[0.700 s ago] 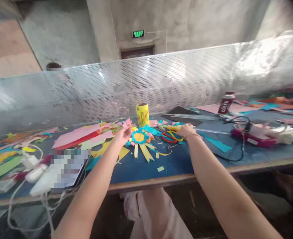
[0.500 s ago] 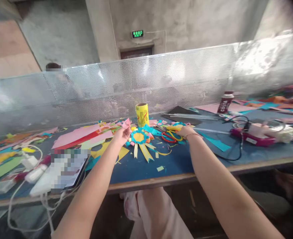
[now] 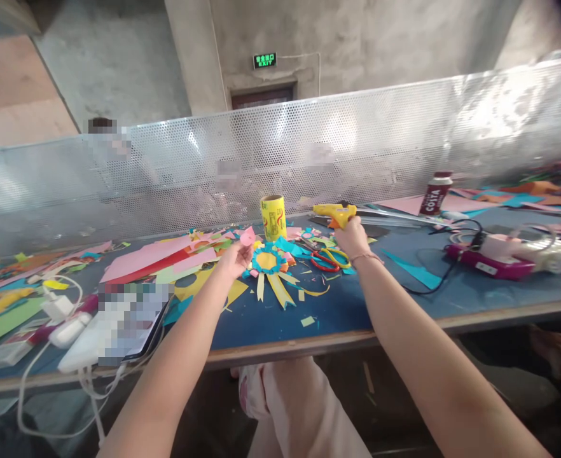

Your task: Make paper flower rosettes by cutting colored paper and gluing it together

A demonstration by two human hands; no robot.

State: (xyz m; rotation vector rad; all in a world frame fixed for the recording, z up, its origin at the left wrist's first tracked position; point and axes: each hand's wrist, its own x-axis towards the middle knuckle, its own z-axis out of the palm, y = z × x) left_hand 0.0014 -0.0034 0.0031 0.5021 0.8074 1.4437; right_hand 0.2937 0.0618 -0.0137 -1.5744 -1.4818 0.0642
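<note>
My right hand [image 3: 353, 236] grips a yellow glue gun [image 3: 336, 213], raised above the table with its nozzle pointing left. Between the fingers of my left hand [image 3: 237, 259] is a small pink paper piece [image 3: 247, 236]. Just right of that hand lies a paper rosette [image 3: 267, 261] with a yellow centre, a blue ruffled edge and yellow-and-white ribbon tails. Scissors [image 3: 325, 261] with red and yellow handles rest on the table below the glue gun. Behind the rosette stands a yellow cardboard tube [image 3: 273, 217].
Pink paper sheets [image 3: 147, 257] and coloured scraps spread to the left, near a tablet [image 3: 135, 324] with white cables. A brown bottle [image 3: 436, 193] and a magenta power strip [image 3: 488, 259] are at the right. A perforated metal screen [image 3: 175, 172] runs along the back.
My right hand has lifted the glue gun off the table, up and slightly left, from beside the scissors. My left hand stays almost in place with the pink paper.
</note>
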